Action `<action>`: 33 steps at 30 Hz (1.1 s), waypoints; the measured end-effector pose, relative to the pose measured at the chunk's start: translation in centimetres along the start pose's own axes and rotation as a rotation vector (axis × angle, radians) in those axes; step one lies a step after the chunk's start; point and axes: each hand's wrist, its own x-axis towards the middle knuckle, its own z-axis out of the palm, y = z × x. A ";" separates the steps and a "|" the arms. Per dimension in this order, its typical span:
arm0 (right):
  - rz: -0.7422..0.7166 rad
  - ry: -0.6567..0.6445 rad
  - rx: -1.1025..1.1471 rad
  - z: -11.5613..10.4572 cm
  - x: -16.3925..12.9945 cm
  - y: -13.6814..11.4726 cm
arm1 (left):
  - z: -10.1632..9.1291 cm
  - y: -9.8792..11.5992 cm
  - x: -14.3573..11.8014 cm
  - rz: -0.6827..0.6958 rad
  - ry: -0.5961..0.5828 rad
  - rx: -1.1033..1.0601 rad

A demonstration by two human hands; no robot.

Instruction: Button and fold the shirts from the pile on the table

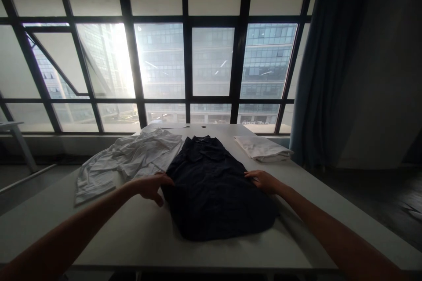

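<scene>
Both hands, left hand [152, 185] at nine o'clock and right hand [263, 180] at three, rest open-fingered on the dark navy cotton shirt [211, 184], spread flat, unfolded as yet.

A dark navy shirt [211, 184] lies flat on the pale table [138, 232], collar at the far end toward the window, hem nearest the person, its body spread smooth with the sleeves apparently tucked in so the outline is a long, slightly flared rectangle. The left hand [152, 185] rests with fingers curled at the shirt's left edge about midway down, and the right hand [263, 180] lies palm down touching the right edge at the same level. The near hem bulges a little and sits short of the table's front edge.
</scene>
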 end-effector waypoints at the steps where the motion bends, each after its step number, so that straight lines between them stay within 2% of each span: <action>1: 0.027 0.040 0.012 0.1 -0.2 0.2 | 0.2 -0.1 -0.6 0.023 0.005 -0.007; 4: 0.204 0.119 0.059 0.1 -0.1 0.1 | 0.5 0.3 -2.0 0.131 0.007 -0.118; 6: 0.344 0.047 0.153 -0.5 0.0 -0.2 | 0.5 0.8 -2.6 0.169 0.007 -0.186; 9: 0.478 -0.117 0.412 -1.6 -0.1 -0.4 | 0.5 1.2 -3.7 0.120 -0.019 -0.191; 12: 0.493 -0.147 0.587 -2.2 -0.6 0.0 | 0.5 0.6 -4.9 -0.007 -0.086 -0.215; 15: 0.509 -0.175 0.422 -2.2 -0.8 0.7 | -0.4 -0.2 -5.9 -0.080 -0.167 -0.291; 18: 0.498 -0.175 0.108 -2.4 0.1 0.6 | -2.2 -0.6 -5.3 -0.059 -0.381 -0.440; 19: 0.462 -0.151 0.018 -2.6 0.7 0.4 | -2.7 -0.6 -4.4 -0.053 -0.425 -0.497; 20: 0.413 -0.120 -0.055 -2.8 1.5 -0.1 | -3.1 -0.6 -3.2 -0.051 -0.417 -0.536; 21: 0.350 -0.086 -0.109 -3.0 2.5 -0.6 | -3.3 -0.5 -1.6 -0.066 -0.355 -0.556; 24: 0.154 0.020 -0.169 -2.4 6.0 -2.3 | -2.4 -0.3 4.9 -0.170 0.047 -0.358; 26: 0.089 0.072 -0.196 -0.9 8.4 -3.2 | -0.9 -0.5 9.4 -0.247 0.194 -0.150; 29: 0.150 0.021 -0.222 2.0 10.7 -3.3 | 1.7 -1.7 14.3 -0.270 0.238 -0.059; 31: 0.206 -0.078 -0.219 3.4 11.1 -2.9 | 3.2 -3.1 15.9 -0.309 0.213 0.046; 33: 0.214 -0.148 -0.228 3.8 10.9 -2.2 | 4.2 -4.5 16.4 -0.317 0.154 0.089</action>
